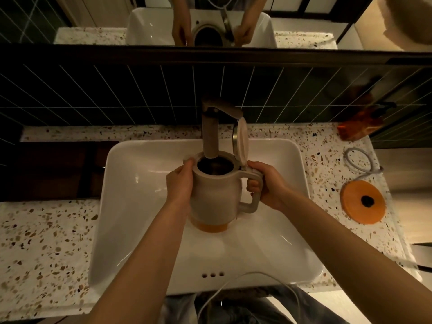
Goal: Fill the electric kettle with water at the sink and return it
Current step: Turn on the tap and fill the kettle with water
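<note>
A beige electric kettle [216, 195] with an orange bottom is held upright over the white sink basin [131, 206]. Its lid [242, 140] stands flipped open at the back right. The spout of the faucet [210, 136] ends right above the kettle's open mouth; I cannot tell whether water runs. My left hand [180, 183] presses against the kettle's left side. My right hand [266, 183] is wrapped around the handle. The orange kettle base [362, 202] lies on the counter to the right of the sink.
The speckled terrazzo counter [42, 242] surrounds the sink. A grey cord [357, 162] coils behind the kettle base. An orange packet [360, 127] stands at the back right against the dark tiled wall. A mirror [210, 22] above reflects the hands. A white cable [233, 284] hangs near the front edge.
</note>
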Tool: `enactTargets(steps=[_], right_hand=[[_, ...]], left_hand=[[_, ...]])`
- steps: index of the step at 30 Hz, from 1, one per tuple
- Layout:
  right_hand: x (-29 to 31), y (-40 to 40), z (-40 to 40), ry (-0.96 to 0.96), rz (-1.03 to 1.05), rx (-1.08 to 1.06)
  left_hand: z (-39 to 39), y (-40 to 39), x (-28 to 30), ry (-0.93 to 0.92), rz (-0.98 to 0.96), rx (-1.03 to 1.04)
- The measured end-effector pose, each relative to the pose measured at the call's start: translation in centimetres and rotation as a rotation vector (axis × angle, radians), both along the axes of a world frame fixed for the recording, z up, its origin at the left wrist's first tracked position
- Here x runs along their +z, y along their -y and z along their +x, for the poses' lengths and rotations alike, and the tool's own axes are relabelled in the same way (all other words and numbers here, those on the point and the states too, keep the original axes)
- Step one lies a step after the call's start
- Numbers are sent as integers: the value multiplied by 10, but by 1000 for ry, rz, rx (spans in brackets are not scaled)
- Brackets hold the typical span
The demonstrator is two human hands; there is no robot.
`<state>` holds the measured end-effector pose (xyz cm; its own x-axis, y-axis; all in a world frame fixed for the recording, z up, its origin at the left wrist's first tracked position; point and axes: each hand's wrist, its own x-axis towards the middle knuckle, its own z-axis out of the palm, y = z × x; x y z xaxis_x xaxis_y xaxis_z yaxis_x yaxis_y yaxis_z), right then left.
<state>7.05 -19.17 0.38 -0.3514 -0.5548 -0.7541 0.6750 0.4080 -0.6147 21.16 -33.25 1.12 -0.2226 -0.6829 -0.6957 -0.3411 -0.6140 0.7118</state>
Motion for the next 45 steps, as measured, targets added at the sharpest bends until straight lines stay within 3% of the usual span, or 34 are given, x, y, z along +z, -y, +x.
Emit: enactTargets(steps=[10,16,22,32,45], right_hand=[[-13,1,-4,-74,37,83],[-18,2,-7,-224,88,193],[-32,-4,-7,-315,30,150],[-50,2,-2,-310,-21,3],[-60,7,1,-324,-35,21]], left_hand=[[0,6,0,-67,81,66],[2,3,0,-167,113,105],[6,-6,-11,-162,25,85],[6,-1,-20,-167,-32,35],[11,4,-39,-117,-124,-48]])
